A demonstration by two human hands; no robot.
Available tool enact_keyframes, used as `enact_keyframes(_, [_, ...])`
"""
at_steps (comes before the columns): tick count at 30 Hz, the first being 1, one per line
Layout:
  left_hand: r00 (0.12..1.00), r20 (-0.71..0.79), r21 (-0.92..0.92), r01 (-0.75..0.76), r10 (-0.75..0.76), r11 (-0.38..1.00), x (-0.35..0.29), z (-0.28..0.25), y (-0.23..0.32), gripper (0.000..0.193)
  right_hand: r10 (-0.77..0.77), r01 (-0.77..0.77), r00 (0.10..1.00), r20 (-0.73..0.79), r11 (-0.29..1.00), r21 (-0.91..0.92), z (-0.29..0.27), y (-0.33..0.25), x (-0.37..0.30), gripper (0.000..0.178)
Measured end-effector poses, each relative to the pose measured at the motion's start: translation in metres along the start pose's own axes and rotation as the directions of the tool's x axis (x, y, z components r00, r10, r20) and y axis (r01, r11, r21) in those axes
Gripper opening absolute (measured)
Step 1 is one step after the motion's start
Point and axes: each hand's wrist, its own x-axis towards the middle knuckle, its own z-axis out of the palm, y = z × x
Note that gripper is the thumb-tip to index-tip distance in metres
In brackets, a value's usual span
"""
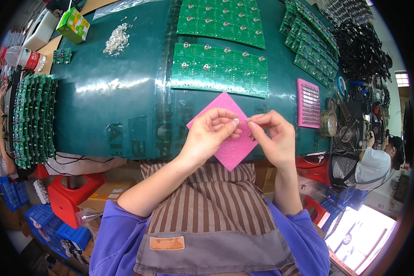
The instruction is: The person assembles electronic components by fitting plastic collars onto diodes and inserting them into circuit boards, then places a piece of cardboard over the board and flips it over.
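Over a pink foam pad at the table's near edge, my two hands are close together with their fingertips almost meeting. My left hand is closed in a pinch. Something whitish shows at its thumb tip, too small to name. Thumb and forefinger of my right hand are pinched too, and what they hold is hidden. A small metallic part shows beside the right thumb. Just beyond the pad lies a green circuit board panel with several silvery round components, and a second such panel sits behind it.
A pink pad of metal parts lies to the right, below stacked green boards. Small clear pieces are heaped at the far left, near a green carton and a bottle. More boards stand left. A co-worker sits at right.
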Motion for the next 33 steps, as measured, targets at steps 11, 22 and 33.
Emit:
enact_keyframes(11, [1.0, 0.012, -0.009, 0.008, -0.008, 1.0, 0.0, -0.002, -0.001, 0.018, -0.052, 0.032, 0.998, 0.038, 0.916, 0.399, 0.009, 0.01, 0.006, 0.007])
enact_keyframes(22, [0.999, 0.042, -0.023, 0.021, -0.02, 1.0, -0.004, -0.002, 0.005, 0.033, -0.16, 0.119, 0.98, 0.117, 0.946, 0.303, 0.009, 0.015, 0.015, 0.008])
enact_keyframes(33, [0.998, 0.067, -0.06, 0.013, -0.009, 0.998, 0.001, -0.002, 0.0, 0.038, -0.407, 0.357, 0.911, -0.068, 0.86, -0.366, 0.021, 0.004, 0.116, 0.009])
